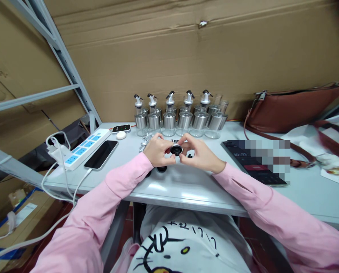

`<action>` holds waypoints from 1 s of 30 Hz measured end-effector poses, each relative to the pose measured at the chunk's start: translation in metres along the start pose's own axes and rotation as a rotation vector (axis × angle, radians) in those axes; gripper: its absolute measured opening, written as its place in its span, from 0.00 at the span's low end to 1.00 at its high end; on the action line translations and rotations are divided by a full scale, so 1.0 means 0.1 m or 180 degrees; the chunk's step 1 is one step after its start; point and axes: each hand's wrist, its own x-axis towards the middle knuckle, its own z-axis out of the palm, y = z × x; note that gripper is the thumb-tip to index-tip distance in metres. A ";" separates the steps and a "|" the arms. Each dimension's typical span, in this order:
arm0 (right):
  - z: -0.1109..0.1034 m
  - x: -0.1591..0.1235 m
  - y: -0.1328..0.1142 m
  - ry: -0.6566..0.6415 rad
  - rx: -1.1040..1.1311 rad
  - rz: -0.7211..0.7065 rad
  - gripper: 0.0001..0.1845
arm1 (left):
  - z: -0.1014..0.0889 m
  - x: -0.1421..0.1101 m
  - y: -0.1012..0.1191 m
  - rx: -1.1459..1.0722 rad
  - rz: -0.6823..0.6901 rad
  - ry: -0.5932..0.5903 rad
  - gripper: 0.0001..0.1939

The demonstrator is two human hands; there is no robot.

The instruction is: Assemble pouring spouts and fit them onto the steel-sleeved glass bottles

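Note:
Between my two hands, just above the grey table, is a round black ribbed stopper [175, 150] with a silvery rim. My left hand [158, 150] pinches it from the left, thumb and fingers closed. From the right, my right hand [199, 154] grips the same piece with thumb and forefinger. Below my left hand lie more black round parts [161, 168], partly covered. Small silvery pieces [144, 142] sit behind my left wrist, and small black bits [189, 156] show by my right fingers.
Glass-and-steel bottles [169, 120], several with pour spouts, line the back. On the left are a power strip [88, 148], a phone [101, 154], cables and a white disc [121, 135]. A tablet-like device [253, 163] and a brown bag [297, 110] lie right.

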 end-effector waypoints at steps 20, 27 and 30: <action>0.01 0.00 -0.01 -0.0002 0.0122 0.0106 0.13 | 0.00 0.00 0.00 0.0090 0.0075 -0.0028 0.11; 0.02 0.00 -0.02 0.0107 0.0090 0.0062 0.13 | -0.01 0.01 0.02 0.0129 0.0159 -0.0116 0.10; 0.02 0.00 -0.02 0.0113 0.0054 0.0068 0.12 | -0.01 0.00 0.03 0.0073 0.0159 -0.0087 0.09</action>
